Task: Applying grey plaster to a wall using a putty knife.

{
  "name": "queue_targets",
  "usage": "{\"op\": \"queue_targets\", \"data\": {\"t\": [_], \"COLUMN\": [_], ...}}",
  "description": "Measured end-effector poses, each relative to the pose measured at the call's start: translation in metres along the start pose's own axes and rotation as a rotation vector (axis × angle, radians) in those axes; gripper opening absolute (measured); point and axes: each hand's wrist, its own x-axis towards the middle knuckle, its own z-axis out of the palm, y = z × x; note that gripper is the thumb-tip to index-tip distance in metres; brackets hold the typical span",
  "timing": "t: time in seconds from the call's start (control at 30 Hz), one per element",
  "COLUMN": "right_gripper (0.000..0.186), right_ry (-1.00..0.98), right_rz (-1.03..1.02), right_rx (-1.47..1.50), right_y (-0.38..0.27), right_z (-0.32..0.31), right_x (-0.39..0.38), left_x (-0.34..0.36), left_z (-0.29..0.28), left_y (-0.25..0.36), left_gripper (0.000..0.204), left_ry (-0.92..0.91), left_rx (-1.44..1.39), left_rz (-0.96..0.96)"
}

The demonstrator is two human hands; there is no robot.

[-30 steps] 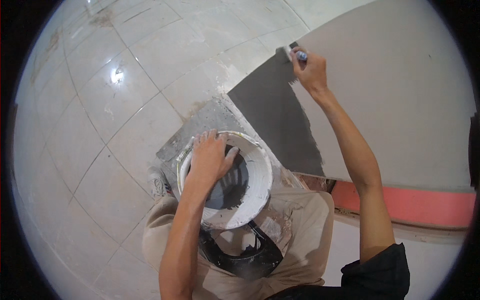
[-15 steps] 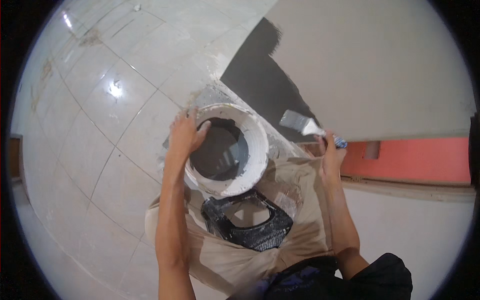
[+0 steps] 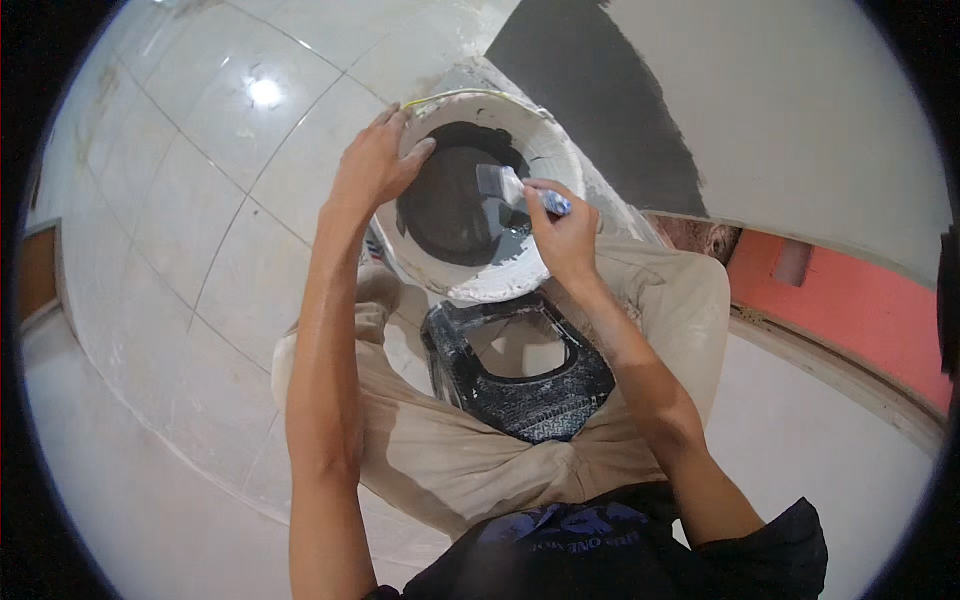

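A white bucket (image 3: pixel 520 278) with a smeared rim stands in front of me, dark grey liquid coating (image 3: pixel 445 205) inside it. My left hand (image 3: pixel 378 160) lies over the bucket's left rim, fingers outside and thumb apart toward the inside, gripping the edge. Over the bucket's right side my right hand (image 3: pixel 565 232) grips a paintbrush (image 3: pixel 500 186) by its blue and white handle. The bristles are coated grey and sit over the bucket's mouth; whether they touch the liquid I cannot tell. Right of the bucket, the pale wall (image 3: pixel 770 110) carries a dark grey coated band (image 3: pixel 610 110).
A black plastic stool (image 3: pixel 530 405) with an opening in its top is between my legs. Shiny tiled floor (image 3: pixel 200 230) spreads to the left, with a brown panel (image 3: pixel 38 275) at its far edge. A red-orange surface (image 3: pixel 840 300) and a ledge (image 3: pixel 840 365) lie at the right.
My right hand has carried the paintbrush from beside the coated wall leftward over the bucket. My left hand stays on the rim. The whole view has shifted, and the bucket appears higher.
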Motion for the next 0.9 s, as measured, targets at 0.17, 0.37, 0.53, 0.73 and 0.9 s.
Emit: {"op": "queue_targets", "data": {"t": [0.17,0.37,0.53,0.73,0.9], "right_gripper": [0.021,0.019,0.019,0.017,0.017], "right_ry": [-0.094,-0.133,-0.205,-0.174,0.091], "right_rz": [-0.102,-0.313,-0.369,-0.165,-0.331], "right_rx": [-0.040,-0.146,-0.166,-0.094,-0.001], "right_y": [0.012,0.034,0.043,-0.020,-0.050], "right_z": [0.037,0.072,0.079,0.019,-0.036], "right_x": [0.022,0.035,0.043,0.032,-0.007], "left_x": [-0.002,-0.001,0.001,-0.003,-0.004], "left_z": [-0.006,-0.007,-0.010,-0.010,-0.010], "left_y": [0.005,0.007,0.011,0.005,0.007], "left_gripper": [0.061,0.060,0.060,0.065,0.067], "left_ry": [-0.009,-0.039,-0.033,-0.059,-0.040], "left_rx": [-0.085,-0.129,-0.118,-0.076,-0.116], "left_rz": [-0.069,-0.112,-0.094,-0.091,-0.040]}}
